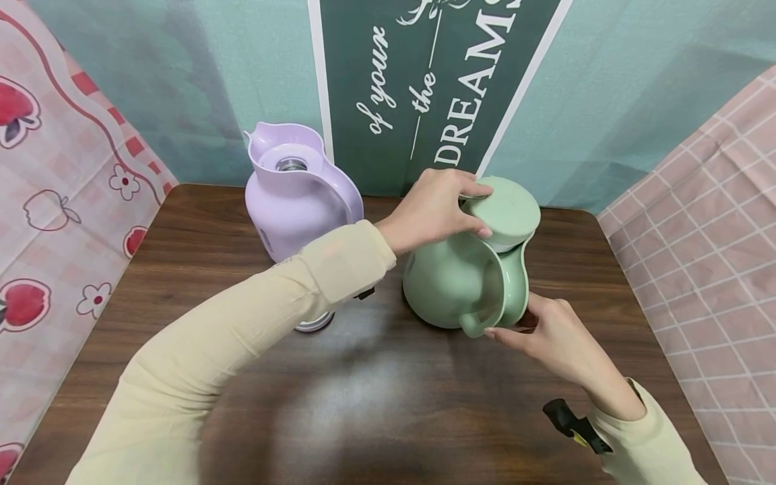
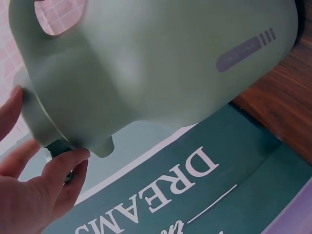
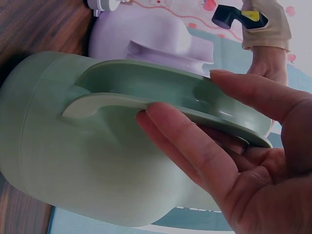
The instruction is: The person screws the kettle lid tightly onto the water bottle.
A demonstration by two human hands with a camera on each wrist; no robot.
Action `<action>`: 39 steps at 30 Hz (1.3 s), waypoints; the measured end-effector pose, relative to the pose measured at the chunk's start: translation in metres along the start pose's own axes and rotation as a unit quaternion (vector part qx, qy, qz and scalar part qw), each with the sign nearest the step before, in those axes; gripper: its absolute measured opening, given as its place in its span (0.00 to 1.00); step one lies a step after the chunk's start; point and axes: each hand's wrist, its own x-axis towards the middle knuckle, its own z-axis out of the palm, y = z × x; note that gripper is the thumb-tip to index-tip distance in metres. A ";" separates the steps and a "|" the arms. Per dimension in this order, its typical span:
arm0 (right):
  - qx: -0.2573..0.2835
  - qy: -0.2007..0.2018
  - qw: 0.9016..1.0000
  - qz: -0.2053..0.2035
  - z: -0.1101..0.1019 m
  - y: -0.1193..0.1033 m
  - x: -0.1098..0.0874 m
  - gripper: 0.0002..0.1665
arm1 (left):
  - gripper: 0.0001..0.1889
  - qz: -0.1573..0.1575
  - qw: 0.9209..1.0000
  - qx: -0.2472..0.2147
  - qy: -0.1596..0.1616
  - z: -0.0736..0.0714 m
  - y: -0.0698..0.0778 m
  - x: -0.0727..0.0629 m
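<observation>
Sleeves in pale cream point(image 1: 176, 384) are reaching in from the near side over a dark wooden table point(image 1: 388, 431), with a black wrist strap point(image 1: 572, 424) showing at the right cuff. The right hand point(image 1: 560, 343) is gripping the handle point(image 1: 515, 283) of a green vacuum jug point(image 1: 445, 286), thumb along one edge and fingers along the other. A round, pale-rimmed piece point(image 1: 315, 323) is lying left of that jug, mostly hidden by the left sleeve. The green jug is standing upright right of centre, and the left hand point(image 1: 433, 205) is pinching the rim of its round green lid point(image 1: 506, 205) at the mouth; whether the lid is fully seated cannot be told. Farther left, a lilac vacuum jug point(image 1: 297, 215) is standing with its mouth uncovered, its metallic inside showing. Behind both, a blue-green cloth point(image 1: 200, 101) is hanging, bearing a dark green panel point(image 1: 400, 155) lettered "of your", "the" and "DREAMS".
</observation>
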 end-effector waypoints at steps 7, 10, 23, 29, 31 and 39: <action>0.001 0.000 1.000 -0.001 0.000 0.001 0.000 0.12 | 0.32 -0.009 1.000 0.009 -0.006 -0.005 0.002 0.002; 0.003 -0.002 1.000 0.000 0.000 0.001 -0.001 0.13 | 0.32 -0.019 1.000 0.013 -0.017 -0.006 0.002 0.002; 0.007 -0.003 1.000 -0.004 0.000 0.001 0.000 0.13 | 0.42 -0.006 0.998 0.030 -0.057 -0.001 0.001 0.008; 0.006 -0.003 1.000 -0.005 0.000 0.001 0.000 0.13 | 0.43 -0.007 0.998 0.035 -0.058 0.001 0.001 0.007; 0.006 -0.002 1.000 -0.006 -0.001 0.001 0.000 0.13 | 0.43 -0.005 0.998 0.037 -0.056 0.001 0.001 0.007; 0.002 -0.001 1.000 -0.005 0.000 0.001 0.000 0.13 | 0.43 -0.001 0.999 0.005 -0.033 0.003 -0.003 0.005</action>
